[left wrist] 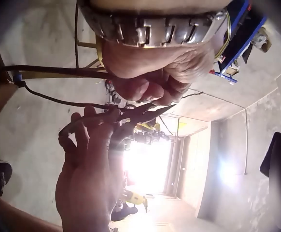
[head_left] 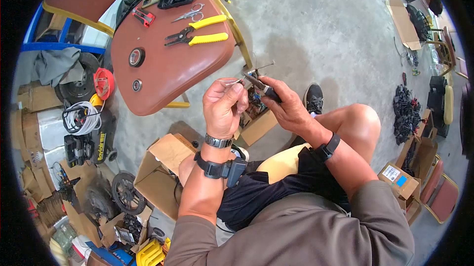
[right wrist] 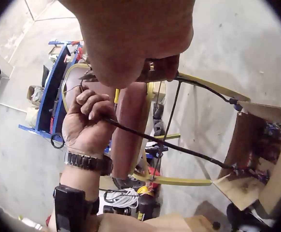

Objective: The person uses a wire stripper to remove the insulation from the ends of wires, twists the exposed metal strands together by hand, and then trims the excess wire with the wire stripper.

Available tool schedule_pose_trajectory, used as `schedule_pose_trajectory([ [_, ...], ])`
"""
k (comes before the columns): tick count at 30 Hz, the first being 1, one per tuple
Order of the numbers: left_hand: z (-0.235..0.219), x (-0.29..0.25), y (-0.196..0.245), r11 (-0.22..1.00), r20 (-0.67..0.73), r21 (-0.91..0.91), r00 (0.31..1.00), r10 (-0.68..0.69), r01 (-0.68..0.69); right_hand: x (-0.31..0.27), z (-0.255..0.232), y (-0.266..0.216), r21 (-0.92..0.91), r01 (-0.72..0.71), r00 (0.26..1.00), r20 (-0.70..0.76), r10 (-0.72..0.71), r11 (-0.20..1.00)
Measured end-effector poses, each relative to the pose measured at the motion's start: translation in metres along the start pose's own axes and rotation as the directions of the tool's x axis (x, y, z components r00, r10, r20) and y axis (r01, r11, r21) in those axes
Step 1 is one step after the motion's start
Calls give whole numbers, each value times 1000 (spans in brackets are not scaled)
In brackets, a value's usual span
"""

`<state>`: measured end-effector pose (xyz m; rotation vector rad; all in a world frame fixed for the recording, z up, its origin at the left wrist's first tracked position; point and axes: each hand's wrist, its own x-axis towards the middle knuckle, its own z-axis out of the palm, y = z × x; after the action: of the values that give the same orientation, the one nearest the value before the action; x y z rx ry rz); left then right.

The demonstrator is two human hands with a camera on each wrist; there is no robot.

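My left hand [head_left: 224, 103] pinches the end of a black cable [right wrist: 169, 143], with thin wires [head_left: 229, 82] poking out past the fingertips. Close beside it, my right hand [head_left: 291, 113] grips dark-handled pliers [head_left: 270, 93]. In the left wrist view the pointed jaws of the pliers stand apart, right at the left fingertips. From the left hand the cable runs down to an open cardboard box [right wrist: 239, 193] that holds a tangle of wiring. The right palm hides part of the pliers' handles in the right wrist view.
A brown chair seat [head_left: 168, 73] ahead carries yellow-handled wire strippers [head_left: 207, 38], small scissors [head_left: 191, 13], a red cutter [head_left: 143, 18] and two tape rolls. Another cardboard box [head_left: 158, 167] stands by the left knee. Wheels and boxes crowd the left side.
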<state>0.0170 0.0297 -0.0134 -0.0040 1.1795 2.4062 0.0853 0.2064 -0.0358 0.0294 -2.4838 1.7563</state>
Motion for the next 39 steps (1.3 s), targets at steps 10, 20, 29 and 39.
schedule_pose_trajectory([
  [10, -1, 3, 1, 995, 31, -86, 999, -41, 43, 4, 11, 0, 20, 37, 999, -30, -36, 999],
  [20, -1, 3, -6, 997, -37, 54, 998, 53, -51, -4, -3, -9, -142, 43, 999, -10, -45, 989],
  [29, 13, 1, -5, 864, 5, 493, 993, 118, -105, 31, -104, -90, -668, 88, 883, 396, 253, 739],
  [39, 25, 1, -25, 523, 348, 775, 930, 117, -356, 141, -74, -157, -762, 589, 399, 562, 724, 267],
])
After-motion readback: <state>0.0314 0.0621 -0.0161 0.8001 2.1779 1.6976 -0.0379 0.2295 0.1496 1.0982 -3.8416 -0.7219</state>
